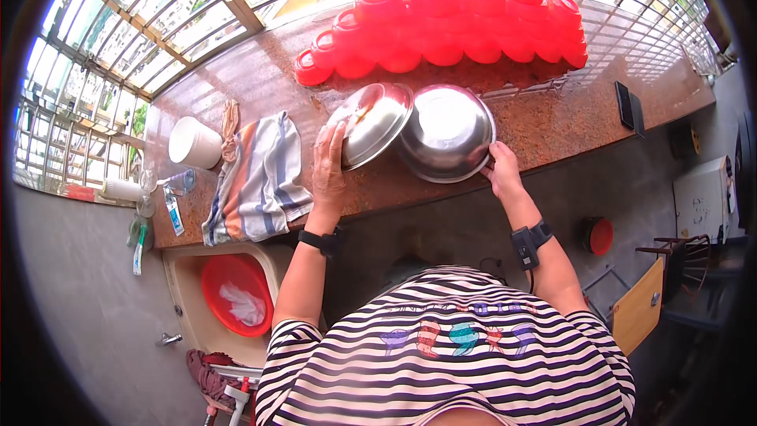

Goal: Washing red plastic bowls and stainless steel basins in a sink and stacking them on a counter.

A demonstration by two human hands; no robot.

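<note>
Two steel bowls on counter (552, 130), touching, rims overlapping. L hand (329, 170) flat on tilted left bowl (371, 122), not closed round it; R hand (502, 170) fingers pinch rim of right bowl (447, 132). Likely light, stiff, slick; take by rim.

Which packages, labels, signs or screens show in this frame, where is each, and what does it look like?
Phone: flat dark rectangle lying on the stone counter, far right, screen dark.
Tube: small white and blue tube on the counter's left end, beside the striped towel.
White box: pale boxy unit at right, below counter level, with faint dark markings on top.
Printed shirt: striped, with a row of small coloured figures.
</note>
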